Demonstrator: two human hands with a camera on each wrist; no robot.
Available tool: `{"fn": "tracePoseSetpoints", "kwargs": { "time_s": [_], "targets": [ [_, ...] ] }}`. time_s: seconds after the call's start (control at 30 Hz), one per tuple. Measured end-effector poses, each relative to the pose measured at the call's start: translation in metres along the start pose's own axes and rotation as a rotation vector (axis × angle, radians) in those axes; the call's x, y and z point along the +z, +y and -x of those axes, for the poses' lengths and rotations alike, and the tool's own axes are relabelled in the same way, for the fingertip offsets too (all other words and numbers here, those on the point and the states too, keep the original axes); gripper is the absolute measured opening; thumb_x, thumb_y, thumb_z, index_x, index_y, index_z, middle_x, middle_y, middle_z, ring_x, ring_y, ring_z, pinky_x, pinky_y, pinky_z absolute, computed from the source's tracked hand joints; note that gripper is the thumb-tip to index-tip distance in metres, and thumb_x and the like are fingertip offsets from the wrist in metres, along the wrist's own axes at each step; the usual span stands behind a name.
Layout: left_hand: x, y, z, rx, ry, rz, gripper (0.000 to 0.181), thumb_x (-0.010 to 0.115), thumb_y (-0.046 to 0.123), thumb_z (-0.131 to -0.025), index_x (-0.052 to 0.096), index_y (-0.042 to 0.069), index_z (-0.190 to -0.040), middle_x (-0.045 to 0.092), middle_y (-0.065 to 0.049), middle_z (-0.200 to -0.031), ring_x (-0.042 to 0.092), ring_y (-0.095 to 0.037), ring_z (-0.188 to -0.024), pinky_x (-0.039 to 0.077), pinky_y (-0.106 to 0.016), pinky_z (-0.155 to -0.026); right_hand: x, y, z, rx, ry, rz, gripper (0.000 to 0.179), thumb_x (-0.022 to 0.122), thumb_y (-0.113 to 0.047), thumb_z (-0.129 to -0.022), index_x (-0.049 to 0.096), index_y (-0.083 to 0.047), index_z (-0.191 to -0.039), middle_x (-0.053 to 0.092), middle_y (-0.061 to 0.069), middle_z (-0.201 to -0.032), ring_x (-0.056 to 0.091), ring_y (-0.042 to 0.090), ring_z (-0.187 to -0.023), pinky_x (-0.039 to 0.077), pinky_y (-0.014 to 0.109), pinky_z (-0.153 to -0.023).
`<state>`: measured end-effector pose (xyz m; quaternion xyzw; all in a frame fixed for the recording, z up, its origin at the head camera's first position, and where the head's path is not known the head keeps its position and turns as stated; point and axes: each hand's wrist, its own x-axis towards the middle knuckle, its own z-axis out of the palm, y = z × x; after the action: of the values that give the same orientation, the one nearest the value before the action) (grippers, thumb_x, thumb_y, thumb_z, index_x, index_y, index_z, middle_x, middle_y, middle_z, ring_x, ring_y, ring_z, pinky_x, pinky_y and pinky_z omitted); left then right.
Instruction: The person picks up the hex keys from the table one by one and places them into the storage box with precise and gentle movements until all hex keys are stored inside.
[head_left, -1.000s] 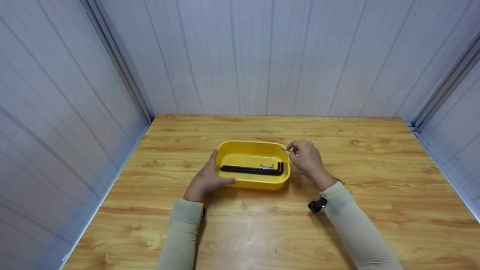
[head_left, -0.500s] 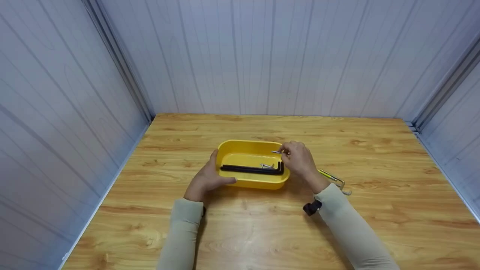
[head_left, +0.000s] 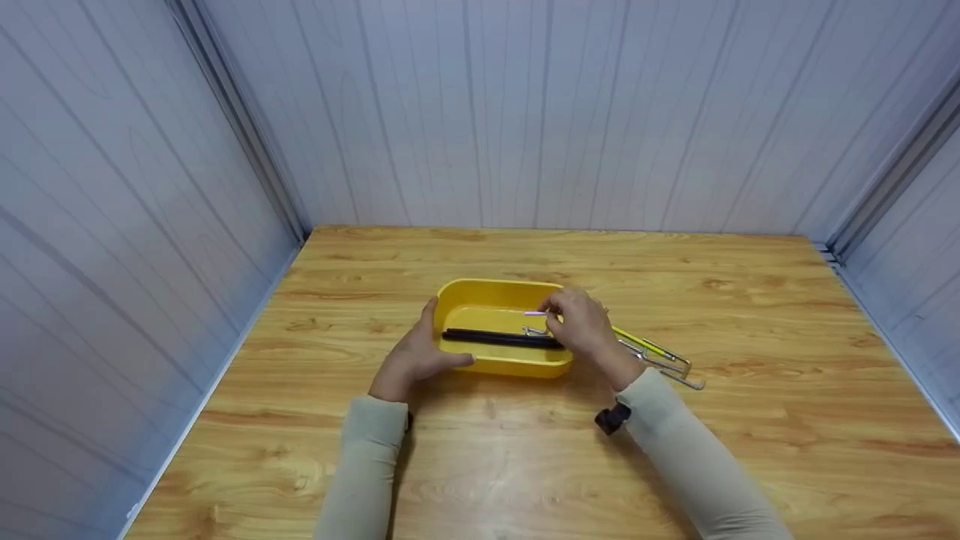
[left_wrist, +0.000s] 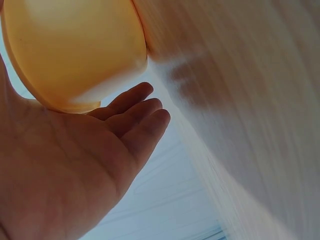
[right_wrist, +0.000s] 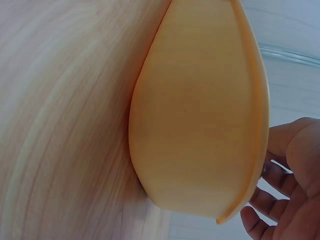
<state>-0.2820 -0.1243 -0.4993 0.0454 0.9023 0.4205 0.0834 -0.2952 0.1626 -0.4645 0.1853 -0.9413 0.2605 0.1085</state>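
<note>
Right fingers [head_left: 553,301] pinch 1 slim rod [head_left: 534,313], which juts out leftward.

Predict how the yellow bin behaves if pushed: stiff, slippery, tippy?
The yellow bin is probably stiff: it shows no visible bend where the left hand holds it. It likely slides rather than tips, sitting low and broad on the smooth-looking table. The black rods lying in it may shift if shoved suddenly.
</note>
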Motion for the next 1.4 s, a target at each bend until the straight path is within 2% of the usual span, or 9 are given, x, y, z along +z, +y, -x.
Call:
{"fn": "tracePoseSetpoints", "kwargs": {
  "time_s": [0.3,0.53,0.8,1.1,1.4],
  "targets": [
    [0.002,-0.001,-0.001,0.009,0.009,-0.005,0.131,0.085,0.055,-0.060,0.002,0.023,-0.156,0.027,-0.011,-0.158,0.035,-0.028,-0.140,0.027,-0.048,-0.115,0.010,-0.007,-0.001,-0.052,0.012,0.020,0.014,0.062,-0.008,-0.086,0.073,-0.013,-0.093,0.068,0.002,-0.088,0.061,0.016,-0.077,0.051,0.037,-0.068],
    [0.003,0.000,-0.001,0.023,0.003,0.012,0.128,0.086,0.050,-0.062,0.004,0.021,-0.156,0.031,-0.011,-0.156,0.038,-0.027,-0.136,0.029,-0.047,-0.114,0.022,-0.005,0.000,-0.085,-0.009,0.050,0.013,0.060,-0.006,-0.087,0.072,-0.011,-0.090,0.066,0.004,-0.086,0.059,0.018,-0.076,0.050,0.037,-0.067],
    [0.001,0.002,-0.001,0.023,-0.004,-0.018,0.130,0.085,0.053,-0.061,0.002,0.020,-0.156,0.031,-0.013,-0.156,0.039,-0.028,-0.136,0.030,-0.047,-0.113,0.028,-0.005,-0.001,-0.030,-0.089,0.047,0.016,0.057,-0.007,-0.090,0.073,-0.010,-0.093,0.067,0.006,-0.093,0.062,0.022,-0.085,0.052,0.040,-0.075],
    [0.000,0.001,-0.001,0.060,0.005,0.011,0.131,0.087,0.049,-0.060,0.003,0.018,-0.156,0.034,-0.013,-0.154,0.041,-0.026,-0.134,0.030,-0.046,-0.113,0.031,-0.004,-0.012,0.045,-0.181,0.091,0.020,0.055,-0.008,-0.092,0.074,-0.010,-0.097,0.069,0.005,-0.099,0.064,0.023,-0.092,0.053,0.041,-0.083],
    [0.000,-0.001,0.000,0.042,0.004,0.001,0.132,0.085,0.055,-0.059,0.002,0.019,-0.156,0.032,-0.013,-0.155,0.039,-0.027,-0.136,0.030,-0.047,-0.113,0.031,-0.003,-0.016,0.043,-0.213,0.133,0.017,0.059,-0.009,-0.090,0.075,-0.011,-0.094,0.071,0.005,-0.098,0.065,0.024,-0.092,0.053,0.042,-0.082]
  ]
}}
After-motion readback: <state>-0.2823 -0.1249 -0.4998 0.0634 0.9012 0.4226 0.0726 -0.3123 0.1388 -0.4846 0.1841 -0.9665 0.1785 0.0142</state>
